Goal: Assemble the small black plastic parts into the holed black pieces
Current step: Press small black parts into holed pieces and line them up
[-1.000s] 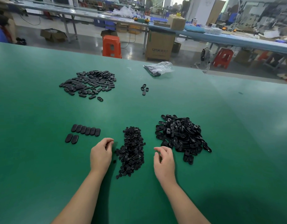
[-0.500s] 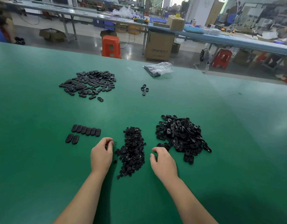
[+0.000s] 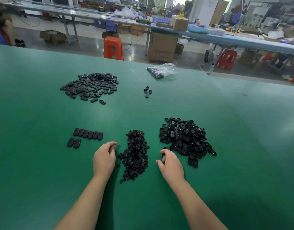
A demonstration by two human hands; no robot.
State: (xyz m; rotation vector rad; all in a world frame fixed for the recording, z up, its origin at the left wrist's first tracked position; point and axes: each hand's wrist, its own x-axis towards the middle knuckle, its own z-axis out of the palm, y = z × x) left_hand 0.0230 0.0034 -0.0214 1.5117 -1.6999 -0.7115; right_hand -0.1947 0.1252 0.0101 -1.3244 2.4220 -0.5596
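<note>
Small black plastic parts (image 3: 136, 153) in one heap, eight finished ovals (image 3: 86, 136) left; both hands' grips unclear

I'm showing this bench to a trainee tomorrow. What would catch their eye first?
Probably the glossy heap of holed black oval pieces near the right hand, beside the narrower pile of small black plastic parts between both hands. Then the neat row of smooth black ovals left of the left hand, on the green table.

Factory assembly floor: long green workbench (image 3: 43, 113), parallel blue benches (image 3: 242, 40) behind (cartons (image 3: 162, 47), orange stools (image 3: 113, 48) beneath), bulk heaps of black parts (image 3: 186, 138).
</note>
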